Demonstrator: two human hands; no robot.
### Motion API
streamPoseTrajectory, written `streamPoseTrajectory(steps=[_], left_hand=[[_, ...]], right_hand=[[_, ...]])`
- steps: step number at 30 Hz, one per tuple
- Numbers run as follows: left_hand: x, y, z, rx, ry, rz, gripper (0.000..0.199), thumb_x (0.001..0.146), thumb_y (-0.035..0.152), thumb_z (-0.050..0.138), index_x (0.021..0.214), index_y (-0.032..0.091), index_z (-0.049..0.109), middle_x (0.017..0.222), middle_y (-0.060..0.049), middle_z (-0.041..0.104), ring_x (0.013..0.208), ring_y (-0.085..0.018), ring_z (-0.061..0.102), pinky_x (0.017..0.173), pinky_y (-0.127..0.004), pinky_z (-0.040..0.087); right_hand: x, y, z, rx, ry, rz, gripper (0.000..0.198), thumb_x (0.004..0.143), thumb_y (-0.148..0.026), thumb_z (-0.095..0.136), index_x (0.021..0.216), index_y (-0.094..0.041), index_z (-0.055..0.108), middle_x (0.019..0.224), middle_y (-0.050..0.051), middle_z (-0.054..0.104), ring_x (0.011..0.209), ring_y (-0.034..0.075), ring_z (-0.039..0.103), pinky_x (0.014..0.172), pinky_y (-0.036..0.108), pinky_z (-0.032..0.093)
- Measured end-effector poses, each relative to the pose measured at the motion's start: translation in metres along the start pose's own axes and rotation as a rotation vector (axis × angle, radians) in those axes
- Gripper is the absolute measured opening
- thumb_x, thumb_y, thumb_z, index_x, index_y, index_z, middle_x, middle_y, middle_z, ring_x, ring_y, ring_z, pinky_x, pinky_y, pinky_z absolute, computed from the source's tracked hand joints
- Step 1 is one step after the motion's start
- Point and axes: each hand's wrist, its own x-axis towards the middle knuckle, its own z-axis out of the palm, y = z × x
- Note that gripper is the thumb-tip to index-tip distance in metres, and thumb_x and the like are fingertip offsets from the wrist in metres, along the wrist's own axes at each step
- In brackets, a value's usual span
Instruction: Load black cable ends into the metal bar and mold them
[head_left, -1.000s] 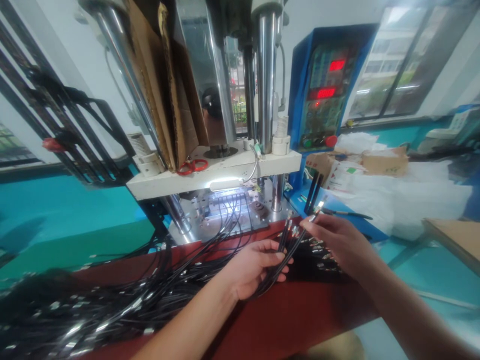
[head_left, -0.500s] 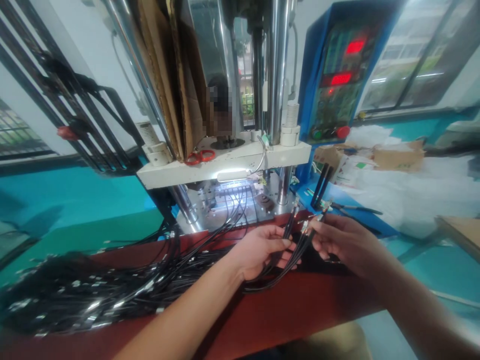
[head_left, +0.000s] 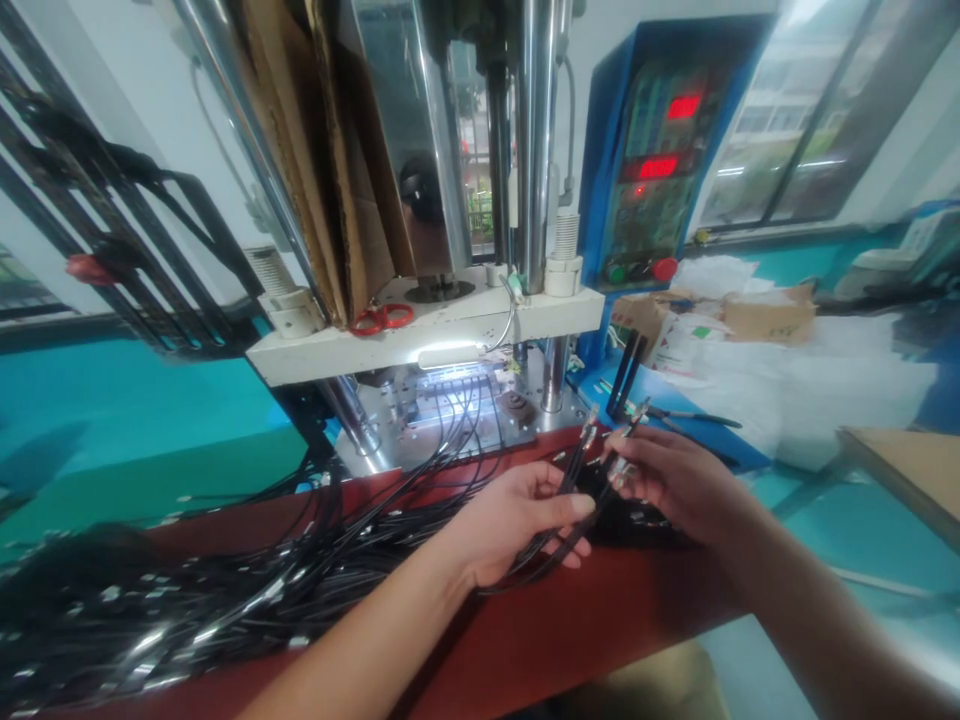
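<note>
A bunch of black cables [head_left: 572, 474] is held above the red surface [head_left: 600, 610], in front of the machine [head_left: 435, 335]. The bunch is gripped by the left hand [head_left: 534, 520], with the thumb laid across the cables and the fingers curled beneath them; the hand is closed only loosely. The metal ends [head_left: 590, 432] of the cables are pointed up and away, past the thumb. By the right hand [head_left: 675, 480], some of the cables are pinched near their ends, between the thumb and the bent fingers; how many are held there cannot be told.

Much of the left part of the surface is covered by a tangled heap of cables [head_left: 187, 610], dotted with small pale ends. A few more leads [head_left: 465, 415] are run from the brightly lit bed of the machine towards the heap. More dark pieces are partly hidden on the surface behind the right hand.

On the machine's white plate, red-handled scissors [head_left: 382, 318] are laid beside upright cardboard [head_left: 367, 190], and a lit lamp [head_left: 450, 354] is fixed along the front edge. To the right, red displays are shown on a blue control box [head_left: 667, 150], and beyond it white bags [head_left: 847, 390] are piled by a cardboard box [head_left: 772, 318].
</note>
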Motion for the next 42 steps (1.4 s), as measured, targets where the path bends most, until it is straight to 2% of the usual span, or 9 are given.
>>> streamPoseTrajectory(steps=[4, 11, 18, 23, 27, 30, 34, 39, 42], left_hand=[[-0.006, 0.003, 0.006, 0.152, 0.045, 0.058, 0.042, 0.064, 0.027, 0.083, 0.092, 0.016, 0.053, 0.088, -0.002, 0.058, 0.068, -0.01, 0.056, 0.05, -0.019, 0.048], [-0.01, 0.009, 0.007, 0.211, 0.026, 0.02, 0.048, 0.058, 0.026, 0.086, 0.093, 0.016, 0.056, 0.095, -0.003, 0.059, 0.069, -0.009, 0.054, 0.049, -0.017, 0.042], [-0.001, 0.005, 0.012, 0.33, 0.152, -0.057, 0.025, 0.076, 0.034, 0.069, 0.085, 0.018, 0.053, 0.055, 0.006, 0.05, 0.045, -0.008, 0.043, 0.044, -0.02, 0.036], [-0.007, 0.019, 0.012, 0.442, 0.189, 0.185, 0.019, 0.078, 0.03, 0.069, 0.084, 0.016, 0.057, 0.075, 0.0, 0.061, 0.068, -0.011, 0.055, 0.065, -0.022, 0.044], [-0.006, 0.038, 0.008, 0.241, 0.125, 0.182, 0.02, 0.083, 0.031, 0.064, 0.092, 0.018, 0.053, 0.064, 0.003, 0.056, 0.056, -0.011, 0.053, 0.052, -0.023, 0.044], [0.0, 0.04, 0.004, 0.09, 0.177, 0.069, 0.016, 0.081, 0.025, 0.065, 0.08, 0.014, 0.054, 0.061, 0.0, 0.055, 0.053, -0.01, 0.053, 0.052, -0.022, 0.045], [-0.002, 0.018, 0.004, -0.079, 0.155, -0.101, 0.013, 0.083, 0.023, 0.062, 0.081, 0.011, 0.058, 0.07, -0.004, 0.059, 0.06, -0.012, 0.059, 0.057, -0.025, 0.048], [-0.018, -0.013, 0.005, -0.193, 0.048, -0.178, 0.018, 0.084, 0.027, 0.061, 0.095, 0.013, 0.055, 0.09, -0.009, 0.063, 0.071, -0.023, 0.069, 0.066, -0.039, 0.054], [-0.023, -0.024, 0.004, -0.198, 0.096, -0.162, 0.019, 0.082, 0.024, 0.063, 0.094, 0.014, 0.051, 0.087, -0.007, 0.063, 0.058, -0.016, 0.065, 0.054, -0.029, 0.05]], right_hand=[[0.002, 0.007, -0.002, 0.127, -0.051, 0.025, 0.017, 0.08, -0.031, 0.074, 0.079, -0.016, 0.066, 0.067, 0.001, 0.064, 0.057, 0.011, 0.06, 0.05, 0.02, 0.048], [-0.001, 0.004, 0.002, 0.112, -0.038, 0.024, 0.019, 0.078, -0.033, 0.076, 0.08, -0.016, 0.067, 0.066, 0.004, 0.068, 0.057, 0.013, 0.063, 0.054, 0.022, 0.053], [-0.007, 0.0, 0.003, 0.108, -0.054, 0.008, 0.017, 0.081, -0.031, 0.072, 0.087, -0.016, 0.067, 0.076, 0.006, 0.071, 0.063, 0.016, 0.067, 0.063, 0.029, 0.059], [-0.018, -0.002, 0.007, -0.062, -0.116, -0.009, 0.022, 0.084, -0.037, 0.069, 0.089, -0.016, 0.065, 0.076, 0.006, 0.07, 0.065, 0.017, 0.067, 0.063, 0.031, 0.059], [-0.032, 0.005, 0.023, -0.117, -0.314, 0.064, 0.022, 0.087, -0.037, 0.065, 0.092, -0.016, 0.064, 0.078, 0.005, 0.067, 0.065, 0.017, 0.067, 0.061, 0.031, 0.059], [-0.038, 0.018, 0.037, -0.042, -0.423, 0.144, 0.023, 0.087, -0.036, 0.064, 0.099, -0.017, 0.063, 0.079, 0.003, 0.066, 0.064, 0.016, 0.068, 0.06, 0.031, 0.059], [-0.035, 0.031, 0.043, -0.063, -0.312, 0.103, 0.025, 0.087, -0.04, 0.063, 0.094, -0.016, 0.064, 0.08, 0.005, 0.068, 0.062, 0.016, 0.066, 0.057, 0.03, 0.056], [-0.031, 0.031, 0.035, -0.346, -0.183, -0.075, 0.028, 0.089, -0.042, 0.059, 0.076, -0.018, 0.065, 0.062, -0.001, 0.061, 0.055, 0.012, 0.055, 0.051, 0.023, 0.044], [-0.029, 0.03, 0.029, -0.391, -0.207, -0.089, 0.022, 0.088, -0.041, 0.06, 0.087, -0.02, 0.067, 0.076, 0.001, 0.067, 0.068, 0.016, 0.059, 0.064, 0.027, 0.047]])
